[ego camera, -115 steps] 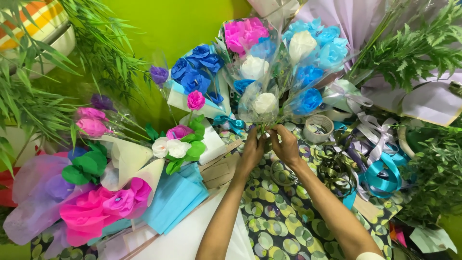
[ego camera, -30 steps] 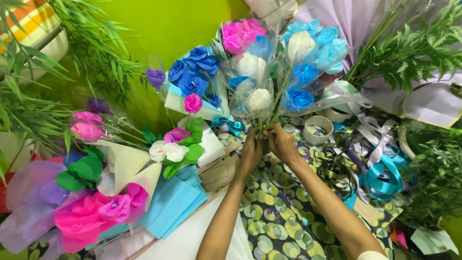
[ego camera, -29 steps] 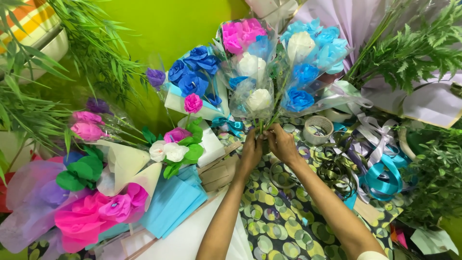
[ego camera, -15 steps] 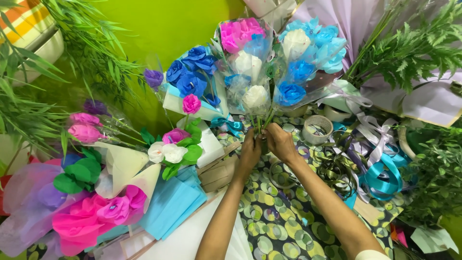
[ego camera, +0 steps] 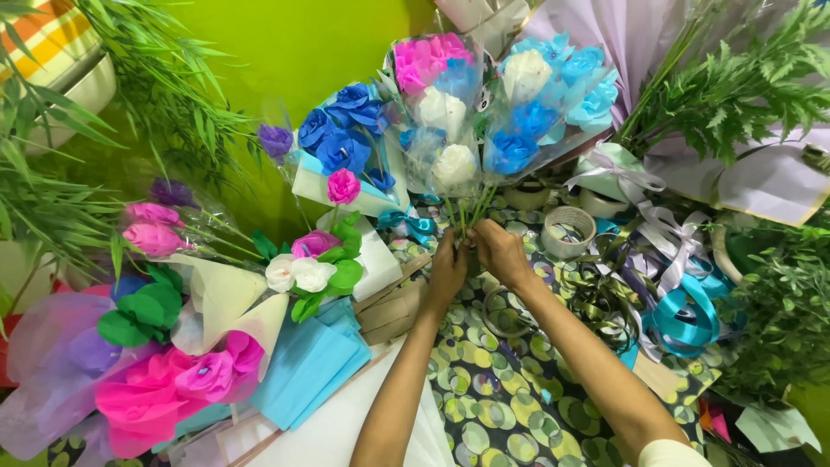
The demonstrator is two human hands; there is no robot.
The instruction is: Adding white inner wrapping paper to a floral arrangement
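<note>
Both of my hands meet at the green stems of a paper-flower bunch [ego camera: 484,112]. My left hand [ego camera: 448,270] grips the stems from the left, and my right hand [ego camera: 501,251] closes on them from the right. The bunch stands upright above the hands, with pink, white, light blue and dark blue blooms, each in clear wrap. Under my forearms lies green circle-patterned wrapping paper [ego camera: 510,398].
A blue-rose bouquet [ego camera: 341,143] stands left of the bunch. Pink and white paper flowers [ego camera: 303,268], a magenta bouquet [ego camera: 164,389] and blue paper sheets [ego camera: 316,363] lie at left. Tape rolls [ego camera: 568,232], teal ribbon [ego camera: 683,316] and green fronds [ego camera: 743,86] sit at right.
The flower bunch has shifted slightly left and tilted while both hands stay on its stems. The view has moved a little.
</note>
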